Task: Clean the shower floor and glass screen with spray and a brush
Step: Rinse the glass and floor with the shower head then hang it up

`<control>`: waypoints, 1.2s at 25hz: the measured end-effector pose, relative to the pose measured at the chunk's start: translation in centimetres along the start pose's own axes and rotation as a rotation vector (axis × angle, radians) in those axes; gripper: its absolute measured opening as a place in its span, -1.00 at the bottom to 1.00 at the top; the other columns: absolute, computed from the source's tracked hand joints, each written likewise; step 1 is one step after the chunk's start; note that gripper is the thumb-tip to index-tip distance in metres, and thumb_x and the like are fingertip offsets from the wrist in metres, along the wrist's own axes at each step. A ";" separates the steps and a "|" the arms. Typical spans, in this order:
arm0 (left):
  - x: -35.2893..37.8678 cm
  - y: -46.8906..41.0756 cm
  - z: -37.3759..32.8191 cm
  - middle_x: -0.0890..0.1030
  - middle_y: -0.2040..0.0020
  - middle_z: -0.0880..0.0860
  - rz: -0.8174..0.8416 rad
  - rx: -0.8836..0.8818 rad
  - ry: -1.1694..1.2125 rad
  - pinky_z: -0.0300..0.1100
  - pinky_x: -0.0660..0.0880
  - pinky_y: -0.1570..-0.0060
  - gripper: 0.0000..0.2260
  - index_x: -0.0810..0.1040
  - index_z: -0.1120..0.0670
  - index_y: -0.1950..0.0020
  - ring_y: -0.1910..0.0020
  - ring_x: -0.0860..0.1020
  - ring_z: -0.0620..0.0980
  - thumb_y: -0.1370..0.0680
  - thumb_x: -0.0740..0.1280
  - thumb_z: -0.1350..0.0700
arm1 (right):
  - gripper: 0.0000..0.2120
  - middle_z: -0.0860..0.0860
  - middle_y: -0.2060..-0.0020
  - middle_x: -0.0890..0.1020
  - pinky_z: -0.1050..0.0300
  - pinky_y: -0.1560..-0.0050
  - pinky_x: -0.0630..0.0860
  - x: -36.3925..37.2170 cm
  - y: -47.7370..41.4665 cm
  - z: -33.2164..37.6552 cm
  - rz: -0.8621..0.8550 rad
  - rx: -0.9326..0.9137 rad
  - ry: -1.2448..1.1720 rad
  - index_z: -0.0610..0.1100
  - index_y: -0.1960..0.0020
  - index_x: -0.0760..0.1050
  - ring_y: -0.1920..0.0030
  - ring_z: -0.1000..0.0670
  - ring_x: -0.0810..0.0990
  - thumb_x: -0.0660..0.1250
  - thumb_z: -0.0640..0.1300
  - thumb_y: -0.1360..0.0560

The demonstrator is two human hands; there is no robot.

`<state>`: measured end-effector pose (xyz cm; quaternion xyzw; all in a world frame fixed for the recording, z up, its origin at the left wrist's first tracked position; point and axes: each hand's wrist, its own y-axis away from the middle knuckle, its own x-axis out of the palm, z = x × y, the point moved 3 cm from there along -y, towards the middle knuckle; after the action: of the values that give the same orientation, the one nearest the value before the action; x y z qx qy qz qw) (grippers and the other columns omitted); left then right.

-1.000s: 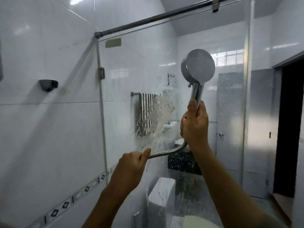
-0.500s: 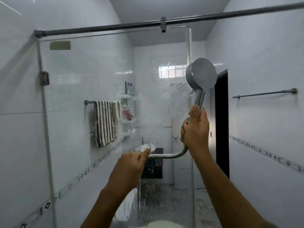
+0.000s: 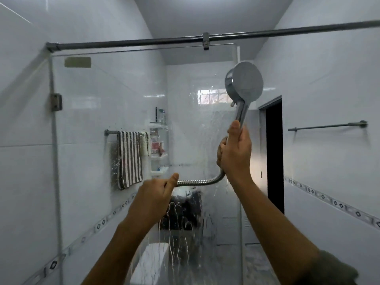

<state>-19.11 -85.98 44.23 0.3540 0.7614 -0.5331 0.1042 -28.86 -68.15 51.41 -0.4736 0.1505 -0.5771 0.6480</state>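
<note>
1. Up near the top of the clear glass shower screen [image 3: 86, 124], we've got the round chrome handheld shower head [image 3: 244, 81] raised high, its face turned away from us toward the pane.
2. Our right grip [image 3: 236, 153] is wrapped fully round the lower part of the chrome handle [image 3: 241, 112], thumb laid up along it.
3. Our left grip [image 3: 152, 200] is curled round the ribbed metal hose [image 3: 201, 179], thumb on top, right where it runs level before bending up to the handle.
4. Water streaks [image 3: 181, 223] are running down the pane below both grips, so we reckon this is the rinse of the glass.
5. On handling, the head looks rigid and fairly light, but wet chrome is likely slippery. A whole-fist hold low on the handle suits it best.
6. The hose looks flexible and springy, and we'd expect it to tug and twist the head. A second hold close to the handle takes up that pull.
7. The glass is hard but won't like a knock from metal. We can't tell how near the head sits to the pane.
</note>
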 end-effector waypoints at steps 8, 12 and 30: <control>-5.3 -1.8 1.3 0.38 0.50 0.01 -0.105 -0.028 -0.089 -0.23 0.18 0.47 -0.48 0.37 0.04 0.44 0.53 0.32 -0.09 -0.66 0.08 -0.16 | -0.65 -0.13 0.40 0.29 0.19 0.55 0.29 6.6 -4.1 0.1 0.004 -0.008 -0.066 -0.13 0.04 0.28 0.51 -0.01 0.26 0.08 0.16 -0.68; -6.4 -1.4 2.0 0.38 0.49 0.02 -0.114 -0.037 -0.121 -0.24 0.16 0.48 -0.47 0.38 0.06 0.42 0.52 0.32 -0.08 -0.65 0.05 -0.19 | -0.62 -0.09 0.43 0.30 0.18 0.56 0.29 8.2 -4.9 0.2 -0.010 0.028 -0.111 -0.13 0.04 0.28 0.52 0.00 0.28 0.08 0.20 -0.67; -11.1 0.8 2.5 0.36 0.52 -0.03 -0.210 -0.190 -0.184 -0.19 0.18 0.46 -0.46 0.32 0.05 0.46 0.52 0.32 -0.11 -0.66 0.13 -0.18 | -0.64 -0.03 0.46 0.26 0.21 0.56 0.26 14.1 -1.6 -0.5 0.237 0.062 -0.101 -0.11 0.08 0.26 0.57 0.06 0.24 0.12 0.18 -0.67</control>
<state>-11.05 -92.79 48.62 0.2107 0.8285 -0.4967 0.1503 -26.11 -80.71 57.35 -0.4608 0.1544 -0.4763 0.7328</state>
